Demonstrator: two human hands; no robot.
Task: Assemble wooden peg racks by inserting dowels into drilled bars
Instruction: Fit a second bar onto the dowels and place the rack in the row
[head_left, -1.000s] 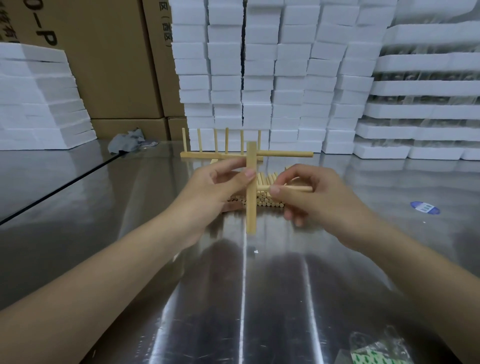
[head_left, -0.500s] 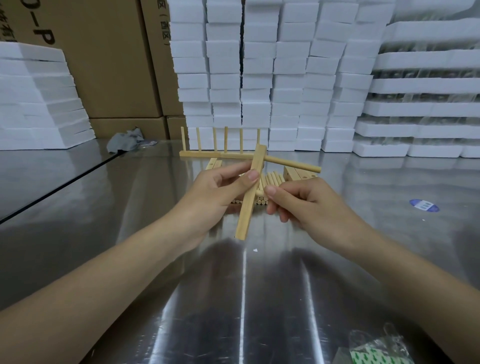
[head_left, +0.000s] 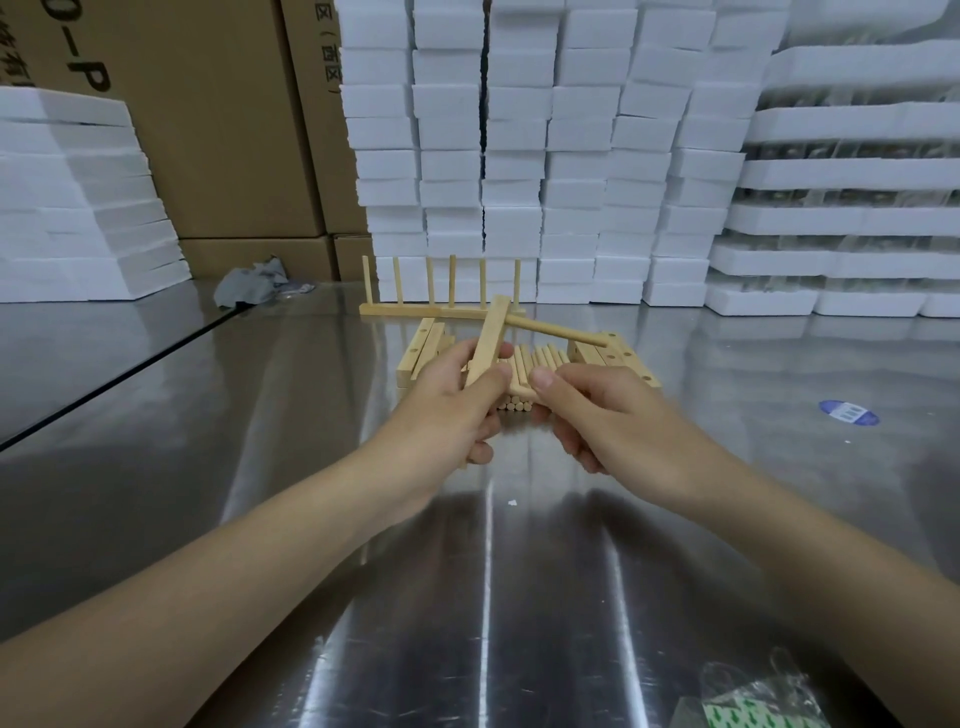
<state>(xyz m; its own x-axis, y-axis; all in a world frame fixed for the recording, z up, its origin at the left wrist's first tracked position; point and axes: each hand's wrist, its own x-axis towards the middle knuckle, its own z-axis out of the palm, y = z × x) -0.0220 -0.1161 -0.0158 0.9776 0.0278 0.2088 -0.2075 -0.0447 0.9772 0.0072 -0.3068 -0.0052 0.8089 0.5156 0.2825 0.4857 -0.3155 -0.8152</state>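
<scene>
My left hand (head_left: 452, 410) grips a drilled wooden bar (head_left: 491, 332) and holds it tilted, top end leaning right. One dowel (head_left: 558, 331) sticks out of the bar's upper end toward the right. My right hand (head_left: 602, 421) sits just right of the bar, fingers curled and thumb pressed forward; what it pinches is hidden. Behind both hands lies a pile of loose dowels (head_left: 540, 361), flanked by stacked drilled bars on the left (head_left: 422, 351) and on the right (head_left: 621, 358). A finished rack (head_left: 415, 310) with several upright pegs stands further back.
All of this sits on a shiny metal table (head_left: 311, 467). White foam blocks (head_left: 519, 156) and cardboard boxes (head_left: 208, 130) wall off the back. A grey rag (head_left: 249, 286) lies at the back left, a blue sticker (head_left: 849, 413) on the right, a plastic bag (head_left: 753, 696) at the near right.
The bar has tilted from upright to leaning right and sunk lower in my left hand. The dowel my right hand showed a second ago is now out of sight behind that hand.
</scene>
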